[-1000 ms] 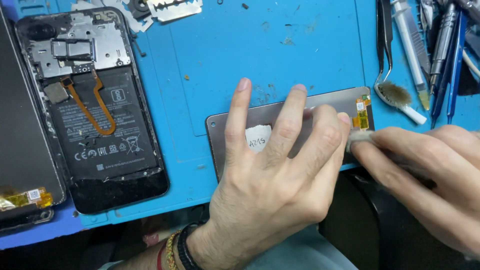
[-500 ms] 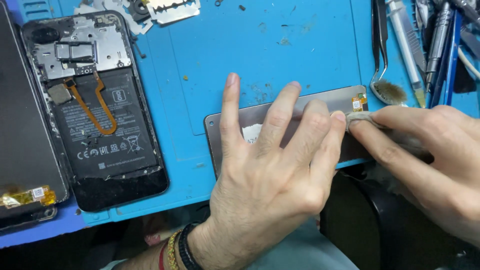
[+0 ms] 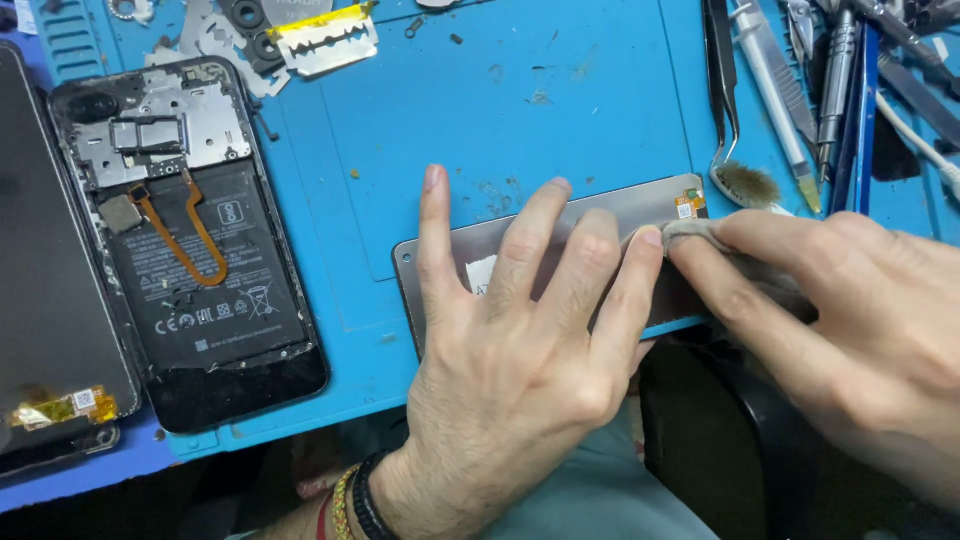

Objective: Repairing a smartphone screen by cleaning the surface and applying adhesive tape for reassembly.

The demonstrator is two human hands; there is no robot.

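Head view: the grey display panel (image 3: 600, 225) is seen lying back-up on the blue mat (image 3: 560, 90), near the front edge of the surface. It is pinned flat by the left hand (image 3: 520, 340), whose fingers are spread across the metal backing; nothing is gripped, the palm and fingers are simply pressed down. A grey cloth wad (image 3: 700, 238) is pinched in the fingertips of the right hand (image 3: 840, 320) and held against the panel's right end, just below the small orange flex connector (image 3: 690, 203).

Compared with a second ago, the right hand has been drawn slightly inward along the panel, and the cloth is now pressed closer to the left hand's little finger; half a second ago it was already near that spot. The left hand has barely been shifted. A wiping stroke over the right end of the panel is judged to be under way, with the middle, under the left hand, not reachable by the cloth.

To the left, the opened phone (image 3: 190, 240) with its battery and orange ribbon is left untouched, well apart from both hands. Tweezers (image 3: 722, 80) and a small brush (image 3: 748, 185) are lying just beyond the panel's right corner.
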